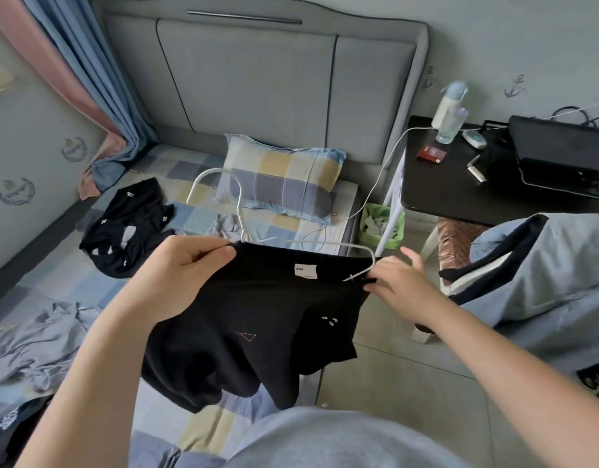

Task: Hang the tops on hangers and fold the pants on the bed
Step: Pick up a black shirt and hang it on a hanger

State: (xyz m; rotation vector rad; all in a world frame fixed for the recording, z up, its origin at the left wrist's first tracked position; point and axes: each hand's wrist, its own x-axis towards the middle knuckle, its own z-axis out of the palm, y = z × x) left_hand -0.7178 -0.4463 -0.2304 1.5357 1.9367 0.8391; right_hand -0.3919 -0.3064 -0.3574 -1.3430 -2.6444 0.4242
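Black top [257, 319]: held up above bed [193, 214] by neckline, white label showing, small pale prints on fabric, body hanging crumpled. White hanger [239, 211]: 1, hook up and tilted away, right arm tip poking out at top's right shoulder. Second black garment [129, 228]: crumpled on checked sheet, far left. Grey-blue garment [38, 342]: rumpled heap, near left of bed.

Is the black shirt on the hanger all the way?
Partly on: the white hanger shows bare above the black top near the right hand.
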